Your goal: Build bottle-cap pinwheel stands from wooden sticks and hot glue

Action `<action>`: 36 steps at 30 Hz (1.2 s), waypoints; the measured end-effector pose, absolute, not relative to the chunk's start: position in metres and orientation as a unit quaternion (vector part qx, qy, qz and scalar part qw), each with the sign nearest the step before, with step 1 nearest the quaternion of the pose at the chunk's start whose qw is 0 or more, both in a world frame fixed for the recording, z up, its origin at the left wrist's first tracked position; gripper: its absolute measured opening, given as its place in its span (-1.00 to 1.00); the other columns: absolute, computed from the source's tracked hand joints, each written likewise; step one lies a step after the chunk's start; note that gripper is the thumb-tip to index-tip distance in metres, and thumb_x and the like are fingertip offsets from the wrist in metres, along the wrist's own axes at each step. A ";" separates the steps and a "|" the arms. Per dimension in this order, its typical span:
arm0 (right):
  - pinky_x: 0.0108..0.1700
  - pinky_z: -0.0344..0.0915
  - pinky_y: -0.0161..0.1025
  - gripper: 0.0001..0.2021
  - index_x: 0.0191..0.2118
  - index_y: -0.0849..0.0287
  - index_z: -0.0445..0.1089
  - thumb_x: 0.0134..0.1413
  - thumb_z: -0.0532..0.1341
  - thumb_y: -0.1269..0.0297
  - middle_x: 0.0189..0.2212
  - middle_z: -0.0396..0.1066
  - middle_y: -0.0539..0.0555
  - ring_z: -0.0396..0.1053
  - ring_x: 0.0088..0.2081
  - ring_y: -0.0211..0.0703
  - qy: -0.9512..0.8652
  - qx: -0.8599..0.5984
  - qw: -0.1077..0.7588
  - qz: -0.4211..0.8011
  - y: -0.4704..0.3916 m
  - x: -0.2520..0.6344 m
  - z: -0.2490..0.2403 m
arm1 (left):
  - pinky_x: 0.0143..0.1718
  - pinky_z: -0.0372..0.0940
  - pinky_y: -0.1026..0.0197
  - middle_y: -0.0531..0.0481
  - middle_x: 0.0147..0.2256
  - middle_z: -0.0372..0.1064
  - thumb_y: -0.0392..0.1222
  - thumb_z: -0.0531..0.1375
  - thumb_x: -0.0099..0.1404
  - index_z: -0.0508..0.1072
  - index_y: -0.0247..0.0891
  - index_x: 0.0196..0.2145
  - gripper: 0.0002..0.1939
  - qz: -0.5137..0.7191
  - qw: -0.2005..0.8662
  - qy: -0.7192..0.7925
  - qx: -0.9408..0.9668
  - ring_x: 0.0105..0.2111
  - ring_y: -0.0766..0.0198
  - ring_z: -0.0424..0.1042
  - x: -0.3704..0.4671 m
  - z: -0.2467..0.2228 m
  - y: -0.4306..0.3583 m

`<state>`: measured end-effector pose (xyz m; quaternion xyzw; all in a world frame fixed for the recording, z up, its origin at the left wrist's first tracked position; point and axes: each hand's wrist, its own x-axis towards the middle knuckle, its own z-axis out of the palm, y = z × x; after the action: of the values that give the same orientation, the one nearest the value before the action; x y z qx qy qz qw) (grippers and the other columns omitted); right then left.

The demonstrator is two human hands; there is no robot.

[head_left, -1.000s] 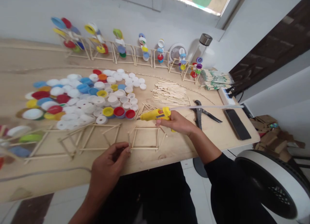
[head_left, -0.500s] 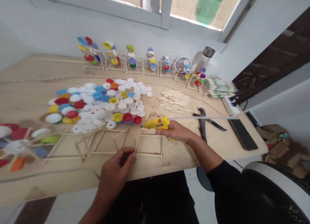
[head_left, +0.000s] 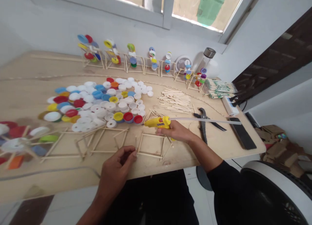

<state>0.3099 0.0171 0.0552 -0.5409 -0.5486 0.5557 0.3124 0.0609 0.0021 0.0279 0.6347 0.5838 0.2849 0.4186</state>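
Observation:
My right hand (head_left: pixel 179 131) is wrapped round a yellow hot glue gun (head_left: pixel 157 122), its nozzle facing left above the table. A long translucent glue stick (head_left: pixel 202 119) sticks out of the gun's back. Near the table's front edge, my left hand (head_left: pixel 118 166) has thumb and fingertips pinched on a short wooden stick (head_left: pixel 136 142) that stands up at the left corner of a square stick frame (head_left: pixel 149 156). The frame lies flat below the gun, with a slanted stick at its right side. More stick frames (head_left: pixel 104 151) lie left of my left hand.
Bottle caps (head_left: pixel 97 113) are heaped at centre left, beside a pile of wooden sticks (head_left: pixel 175 100). Pliers (head_left: pixel 203 124), a phone (head_left: pixel 242 133) and a power strip (head_left: pixel 230 106) lie right. Cap wheels on stick stands (head_left: pixel 133 57) line the wall. A cap wheel (head_left: pixel 18 145) lies left.
Both hands keep nearly the same place and hold, with the gun still above the frame. The whole view has shifted slightly.

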 end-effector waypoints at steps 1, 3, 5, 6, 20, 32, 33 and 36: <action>-0.09 0.35 -0.16 -0.77 -0.14 0.19 0.44 0.12 0.23 0.21 -0.30 0.48 0.04 0.44 -0.21 -0.13 -0.550 -0.542 0.309 0.555 0.017 0.310 0.056 | -0.43 0.36 0.26 0.09 -0.54 0.50 0.13 0.18 0.03 0.48 -0.17 -0.38 -0.66 0.283 0.419 0.585 0.634 -0.51 0.21 0.49 0.061 0.028 0.002; -0.09 0.36 -0.16 -0.77 -0.13 0.19 0.44 0.12 0.23 0.20 -0.31 0.48 0.03 0.45 -0.22 -0.12 -0.553 -0.547 0.301 0.552 0.017 0.309 0.058 | -0.43 0.36 0.26 0.09 -0.54 0.50 0.13 0.17 0.03 0.48 -0.17 -0.38 -0.66 0.282 0.417 0.587 0.634 -0.52 0.21 0.48 0.062 0.029 0.002; -0.10 0.36 -0.17 -0.77 -0.14 0.19 0.44 0.13 0.22 0.21 -0.31 0.48 0.04 0.45 -0.23 -0.12 -0.553 -0.550 0.298 0.550 0.017 0.309 0.059 | -0.42 0.36 0.26 0.09 -0.54 0.50 0.13 0.17 0.03 0.48 -0.16 -0.38 -0.67 0.281 0.414 0.588 0.636 -0.51 0.22 0.48 0.063 0.028 0.003; -0.10 0.36 -0.17 -0.78 -0.14 0.19 0.44 0.13 0.22 0.21 -0.32 0.48 0.04 0.46 -0.23 -0.13 -0.551 -0.549 0.300 0.552 0.017 0.308 0.060 | -0.42 0.36 0.26 0.09 -0.53 0.50 0.13 0.17 0.03 0.48 -0.16 -0.38 -0.67 0.280 0.414 0.588 0.635 -0.51 0.22 0.48 0.063 0.028 0.003; -0.13 0.36 -0.18 -0.76 -0.14 0.21 0.42 0.14 0.21 0.19 -0.33 0.47 0.04 0.45 -0.26 -0.13 -0.555 -0.547 0.307 0.547 0.018 0.309 0.057 | -0.40 0.38 0.25 0.08 -0.53 0.50 0.14 0.18 0.02 0.47 -0.16 -0.38 -0.66 0.285 0.423 0.584 0.632 -0.50 0.21 0.49 0.062 0.028 0.002; -0.11 0.30 -0.15 -0.70 -0.07 0.15 0.44 0.15 0.20 0.12 -0.19 0.50 0.06 0.42 -0.15 0.00 -0.613 -0.627 0.200 0.437 0.008 0.315 0.081 | -0.43 0.37 0.25 0.09 -0.55 0.50 0.15 0.18 0.03 0.46 -0.16 -0.39 -0.66 0.279 0.425 0.580 0.636 -0.52 0.22 0.48 0.062 0.031 0.003; -0.10 0.29 -0.14 -0.70 -0.07 0.14 0.45 0.14 0.20 0.11 -0.18 0.50 0.06 0.42 -0.14 0.01 -0.619 -0.628 0.190 0.431 0.008 0.315 0.084 | -0.42 0.37 0.25 0.09 -0.55 0.50 0.15 0.18 0.03 0.46 -0.16 -0.39 -0.66 0.276 0.426 0.582 0.635 -0.52 0.22 0.48 0.062 0.031 0.003; -0.12 0.29 -0.17 -0.69 -0.09 0.14 0.45 0.14 0.20 0.08 -0.20 0.50 0.07 0.42 -0.14 0.02 -0.649 -0.614 0.155 0.422 0.009 0.316 0.091 | -0.39 0.38 0.25 0.07 -0.53 0.51 0.16 0.18 0.02 0.47 -0.16 -0.37 -0.64 0.270 0.426 0.589 0.631 -0.49 0.21 0.50 0.061 0.029 0.003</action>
<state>0.3156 0.0089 0.0909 -0.6143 -0.6487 0.4216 0.1555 0.0609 0.0028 0.0292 0.6308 0.5893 0.2703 0.4263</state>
